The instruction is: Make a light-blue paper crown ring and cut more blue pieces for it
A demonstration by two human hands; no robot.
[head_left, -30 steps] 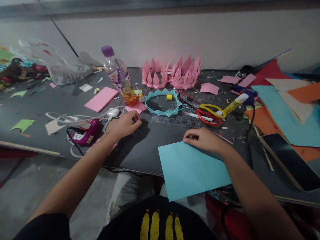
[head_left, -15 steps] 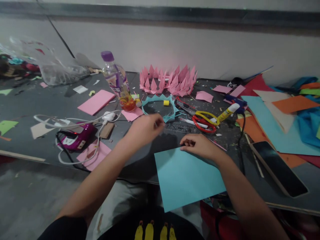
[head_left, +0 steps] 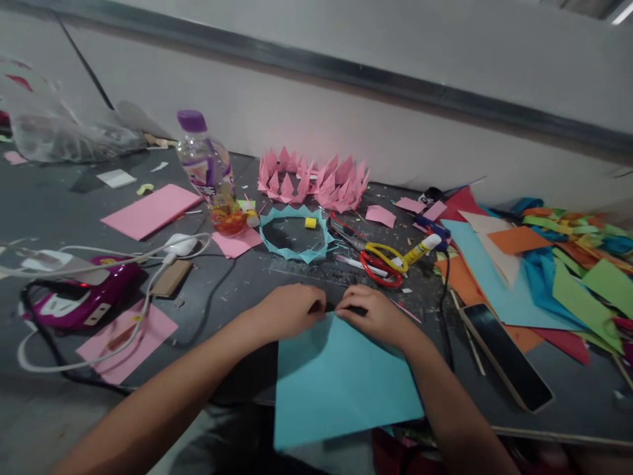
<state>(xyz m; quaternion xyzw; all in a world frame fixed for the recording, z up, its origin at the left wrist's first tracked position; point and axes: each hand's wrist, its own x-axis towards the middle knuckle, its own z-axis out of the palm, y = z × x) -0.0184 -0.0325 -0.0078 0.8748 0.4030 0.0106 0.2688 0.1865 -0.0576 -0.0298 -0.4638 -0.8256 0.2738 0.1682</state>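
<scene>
A teal paper sheet [head_left: 346, 389] lies at the front edge of the dark table, part of it jutting over the edge. Both hands meet at its far edge. My left hand [head_left: 297, 310] is closed with its fingertips on the paper's far left part. Beside it, my right hand [head_left: 370, 310] pinches the same edge between thumb and fingers. Beyond the hands lie a teal zigzag paper ring [head_left: 291, 254] with a yellow piece [head_left: 310, 223] inside its outline, and red and yellow handled scissors [head_left: 383, 267].
Pink spiky paper crowns [head_left: 341, 185] stand near the wall. At left are a bottle [head_left: 212, 178], pink paper [head_left: 151, 211], a purple power strip [head_left: 93, 297] and white cables. On the right are a phone [head_left: 507, 356], a glue gun [head_left: 435, 227] and coloured paper [head_left: 519, 284].
My left hand has come down from near the teal ring to the sheet's far edge, beside my right hand, which now pinches that edge. The camera view has tilted and shifted.
</scene>
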